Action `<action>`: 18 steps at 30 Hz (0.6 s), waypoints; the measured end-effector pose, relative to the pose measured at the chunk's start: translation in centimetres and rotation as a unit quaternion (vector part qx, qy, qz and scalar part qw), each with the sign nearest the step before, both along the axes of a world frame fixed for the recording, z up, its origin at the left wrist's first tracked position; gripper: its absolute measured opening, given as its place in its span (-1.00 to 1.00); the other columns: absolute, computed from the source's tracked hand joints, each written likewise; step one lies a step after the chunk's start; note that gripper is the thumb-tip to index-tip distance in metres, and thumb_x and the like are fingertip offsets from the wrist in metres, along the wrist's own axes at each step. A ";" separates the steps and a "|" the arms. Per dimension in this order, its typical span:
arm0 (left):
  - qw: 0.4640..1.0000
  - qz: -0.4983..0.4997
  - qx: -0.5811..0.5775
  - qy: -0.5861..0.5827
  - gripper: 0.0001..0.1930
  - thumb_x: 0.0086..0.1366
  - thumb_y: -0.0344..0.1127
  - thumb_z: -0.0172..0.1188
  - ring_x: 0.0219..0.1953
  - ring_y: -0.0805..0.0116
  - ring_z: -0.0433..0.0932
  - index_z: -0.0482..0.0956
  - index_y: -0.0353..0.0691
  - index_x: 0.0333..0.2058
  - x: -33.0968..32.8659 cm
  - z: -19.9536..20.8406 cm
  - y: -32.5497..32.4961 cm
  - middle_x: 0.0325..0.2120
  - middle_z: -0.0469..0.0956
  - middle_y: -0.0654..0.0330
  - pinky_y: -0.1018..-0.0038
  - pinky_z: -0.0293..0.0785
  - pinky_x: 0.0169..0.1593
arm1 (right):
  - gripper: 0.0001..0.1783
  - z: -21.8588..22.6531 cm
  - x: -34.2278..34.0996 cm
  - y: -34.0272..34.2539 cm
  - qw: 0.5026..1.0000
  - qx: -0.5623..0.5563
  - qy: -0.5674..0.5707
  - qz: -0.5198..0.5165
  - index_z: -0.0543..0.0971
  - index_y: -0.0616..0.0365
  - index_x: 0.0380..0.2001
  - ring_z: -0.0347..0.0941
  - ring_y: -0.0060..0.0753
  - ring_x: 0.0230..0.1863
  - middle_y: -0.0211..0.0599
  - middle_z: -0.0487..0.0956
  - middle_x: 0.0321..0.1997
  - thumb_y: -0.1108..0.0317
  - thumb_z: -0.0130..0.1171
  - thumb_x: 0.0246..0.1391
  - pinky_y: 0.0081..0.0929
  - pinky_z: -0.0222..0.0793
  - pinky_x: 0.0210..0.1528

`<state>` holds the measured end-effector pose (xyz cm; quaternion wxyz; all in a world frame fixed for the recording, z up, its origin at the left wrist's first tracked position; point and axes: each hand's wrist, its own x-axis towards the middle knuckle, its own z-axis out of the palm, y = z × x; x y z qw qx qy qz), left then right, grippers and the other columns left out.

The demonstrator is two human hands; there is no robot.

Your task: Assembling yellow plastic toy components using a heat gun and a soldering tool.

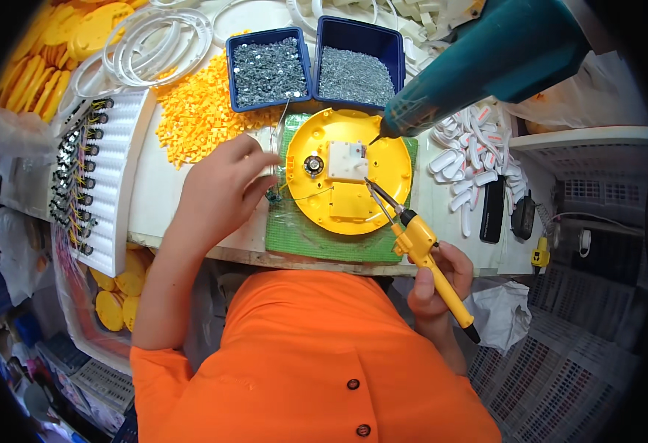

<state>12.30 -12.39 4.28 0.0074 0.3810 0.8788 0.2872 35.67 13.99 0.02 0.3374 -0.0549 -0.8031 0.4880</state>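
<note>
My right hand (pixel 440 280) grips a yellow soldering iron (pixel 420 240) with a black end. Its metal tip reaches the white box-shaped module (pixel 348 161) in the middle of a round yellow plastic shell (pixel 316 214). A small round speaker-like part (pixel 314 165) sits left of the module. Over the shell's left edge, my left hand (pixel 228 181) has its fingers bent inward beside a small dark green circuit board (pixel 274 196) and a thin wire (pixel 282 118); what the fingertips pinch is too small to make out. A green mat (pixel 294 240) lies under the shell.
A teal power screwdriver (pixel 479 70) slants in from the upper right, bit above the shell. Two blue bins (pixel 309 88) of screws stand behind. Around lie yellow pieces (pixel 202 111), a white foam tray (pixel 113 184) of wired parts, white pieces (pixel 472 155) and a black bar (pixel 492 210).
</note>
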 end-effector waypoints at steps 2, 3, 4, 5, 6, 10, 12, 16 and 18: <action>0.997 -0.053 -0.030 0.040 -0.78 0.12 -0.38 0.33 -0.23 0.11 0.58 0.65 -0.19 -0.21 -0.7 -0.2 -0.5 -0.32 0.54 0.17 0.26 0.52 -0.22 | -0.46 -0.1 0.0 0.1 1.000 0.009 -0.001 -0.007 0.42 0.37 0.07 0.59 -0.37 -0.30 -0.06 0.59 -0.13 0.28 0.28 0.10 -0.48 0.57 -0.22; 0.989 -0.107 -0.061 0.079 -0.78 0.09 -0.41 0.31 -0.23 0.13 0.58 0.64 -0.19 -0.23 -0.9 -0.4 -0.6 -0.32 0.53 0.18 0.26 0.51 -0.20 | -0.46 0.0 0.1 0.1 1.000 0.009 0.000 -0.006 0.42 0.37 0.07 0.59 -0.37 -0.30 -0.06 0.59 -0.13 0.28 0.28 0.10 -0.48 0.57 -0.22; 0.989 -0.107 -0.061 0.081 -0.78 0.09 -0.41 0.31 -0.23 0.13 0.58 0.64 -0.19 -0.23 -1.0 -0.5 -0.7 -0.32 0.53 0.18 0.26 0.51 -0.20 | -0.46 0.1 0.2 0.1 1.000 0.007 -0.005 -0.008 0.43 0.37 0.06 0.59 -0.37 -0.30 -0.06 0.59 -0.13 0.27 0.28 0.09 -0.48 0.57 -0.21; 0.986 -0.121 -0.075 0.090 -0.80 0.07 -0.42 0.29 -0.20 0.16 0.56 0.63 -0.17 -0.26 -1.1 -0.7 -0.8 -0.31 0.52 0.19 0.27 0.50 -0.16 | -0.46 0.2 0.2 0.1 1.000 0.004 -0.011 -0.011 0.43 0.37 0.06 0.59 -0.37 -0.30 -0.06 0.59 -0.13 0.27 0.28 0.09 -0.48 0.57 -0.21; 0.982 -0.135 -0.088 0.100 -0.81 0.06 -0.42 0.26 -0.18 0.18 0.55 0.62 -0.16 -0.29 -1.1 -0.8 -0.9 -0.29 0.51 0.20 0.28 0.49 -0.12 | -0.46 0.2 0.1 0.0 1.000 0.003 -0.009 -0.011 0.43 0.37 0.06 0.59 -0.37 -0.30 -0.06 0.59 -0.13 0.27 0.28 0.09 -0.48 0.57 -0.21; 0.979 -0.118 -0.100 0.132 -0.87 0.08 -0.40 0.24 -0.10 0.24 0.53 0.59 -0.14 -0.34 0.5 0.3 -1.2 -0.22 0.52 0.24 0.27 0.43 0.00 | -0.47 0.2 0.5 -0.1 1.000 -0.004 0.001 -0.016 0.43 0.37 0.05 0.60 -0.37 -0.30 -0.06 0.59 -0.13 0.28 0.28 0.09 -0.48 0.58 -0.21; 0.972 -0.068 -0.086 0.208 -0.87 0.08 -0.40 0.28 0.03 0.26 0.50 0.57 -0.13 -0.35 1.7 0.9 -1.4 -0.12 0.54 0.27 0.23 0.36 0.13 | -0.47 0.1 0.8 -0.1 1.000 -0.010 -0.003 -0.019 0.43 0.37 0.05 0.60 -0.37 -0.30 -0.06 0.59 -0.14 0.28 0.28 0.09 -0.48 0.58 -0.21; 0.980 -0.004 -0.113 0.161 -0.84 0.07 -0.47 0.35 0.20 0.06 0.43 0.57 -0.16 -0.36 3.2 2.4 -3.8 0.02 0.55 0.18 0.12 0.32 0.22 | -0.49 0.5 2.1 0.3 0.999 -0.018 -0.027 -0.029 0.45 0.36 0.04 0.59 -0.40 -0.31 -0.10 0.62 -0.21 0.29 0.29 0.09 -0.50 0.56 -0.21; 0.982 0.021 -0.111 0.153 -0.85 0.09 -0.47 0.34 0.19 0.07 0.45 0.56 -0.15 -0.36 3.3 3.4 -5.1 0.02 0.54 0.18 0.15 0.31 0.24 | -0.49 0.5 3.1 0.5 0.997 -0.031 -0.047 -0.044 0.45 0.36 0.04 0.58 -0.41 -0.32 -0.12 0.62 -0.24 0.30 0.29 0.09 -0.51 0.55 -0.21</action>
